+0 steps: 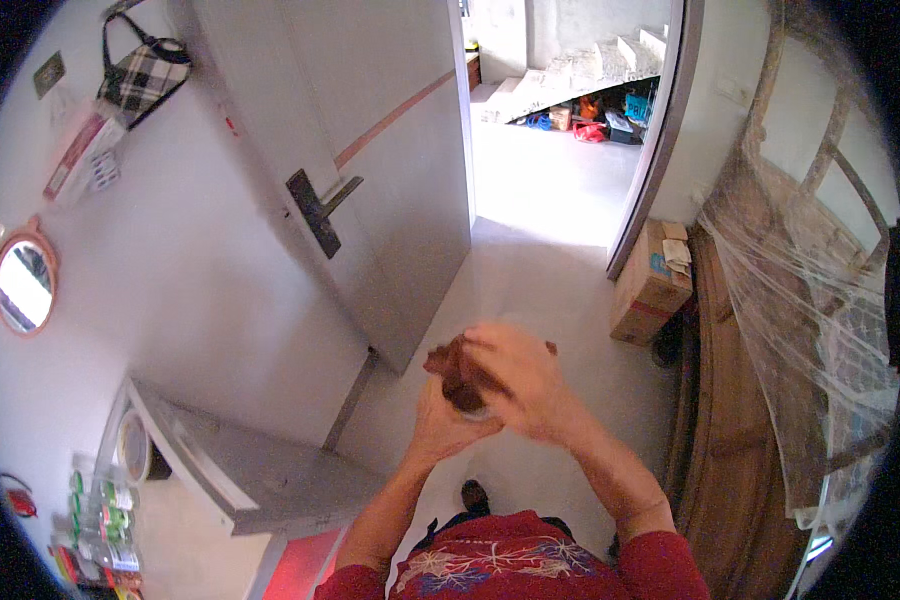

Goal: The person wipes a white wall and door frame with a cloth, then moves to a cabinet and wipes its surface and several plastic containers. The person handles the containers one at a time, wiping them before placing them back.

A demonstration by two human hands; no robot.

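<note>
Left grip (442, 428) clamped round one brown object (460, 372); right grip (525, 385) blurred, cannot tell; one door (400, 190), one carton (650, 288).

From here I count 2 hands (446, 428) (526, 385), 1 door (405, 205), 1 handle (315, 214), 1 mirror (25, 287), 1 checked bag (148, 82) and 1 staircase (575, 78).

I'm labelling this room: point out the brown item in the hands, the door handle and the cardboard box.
Brown item (450, 361), head view: its upper left part.
Door handle (315, 214), head view: dark backing plate.
Cardboard box (650, 285), head view: side facing the camera.
</note>
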